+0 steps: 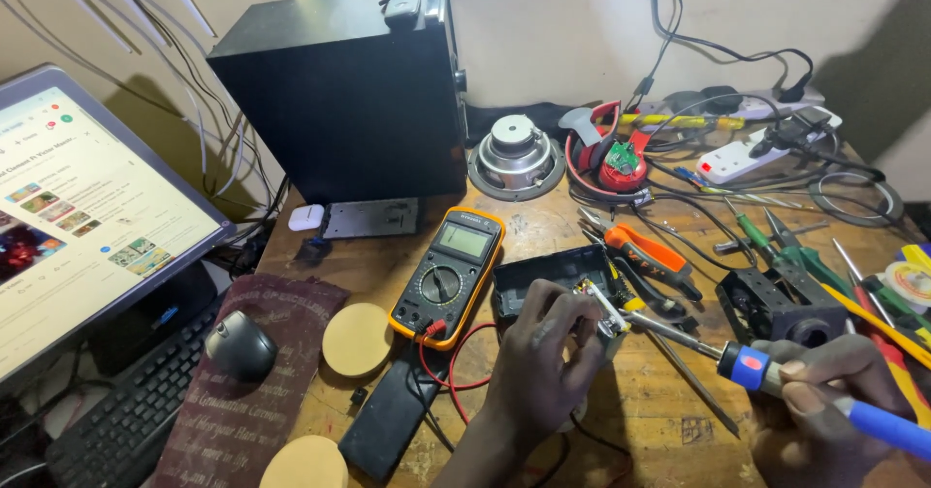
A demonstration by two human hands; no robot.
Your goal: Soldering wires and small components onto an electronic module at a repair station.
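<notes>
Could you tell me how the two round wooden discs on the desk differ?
The upper disc shows whole, lying between the dark cloth mat and the multimeter; the lower disc is cut off by the picture's bottom edge. The upper disc lies clear of the mat; the lower disc overlaps the mat's edge. Both are flat, round, pale wood, and neither hand touches them.

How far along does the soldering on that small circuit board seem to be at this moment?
Done: the black casing lies opened on the bench, and the multimeter sits beside it with its leads plugged in. In hand: the left hand holds the small circuit board while the right hand brings the soldering iron tip to it. Left: the board is not back in its casing.
</notes>
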